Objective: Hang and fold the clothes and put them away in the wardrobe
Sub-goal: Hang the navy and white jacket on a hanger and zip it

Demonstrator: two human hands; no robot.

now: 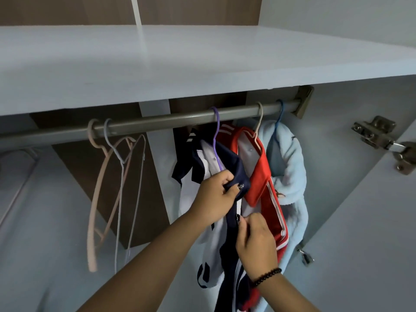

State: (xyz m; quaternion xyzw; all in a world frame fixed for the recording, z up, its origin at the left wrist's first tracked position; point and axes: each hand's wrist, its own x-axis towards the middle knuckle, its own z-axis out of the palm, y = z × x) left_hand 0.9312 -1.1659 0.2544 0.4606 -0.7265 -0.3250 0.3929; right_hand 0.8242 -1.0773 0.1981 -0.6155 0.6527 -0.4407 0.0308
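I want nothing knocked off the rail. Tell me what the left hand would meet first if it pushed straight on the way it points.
The left hand already grips the navy collar of the navy and white jacket. Pushed up and rightward, it would likely press into the red jacket beside it; depth is unclear.

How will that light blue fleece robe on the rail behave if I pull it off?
The light blue robe looks soft and floppy; it sags in thick folds from its blue hanger. Probably bulky yet fairly light. It may drag the hanger along.

Both hands grip the navy-white jacket.
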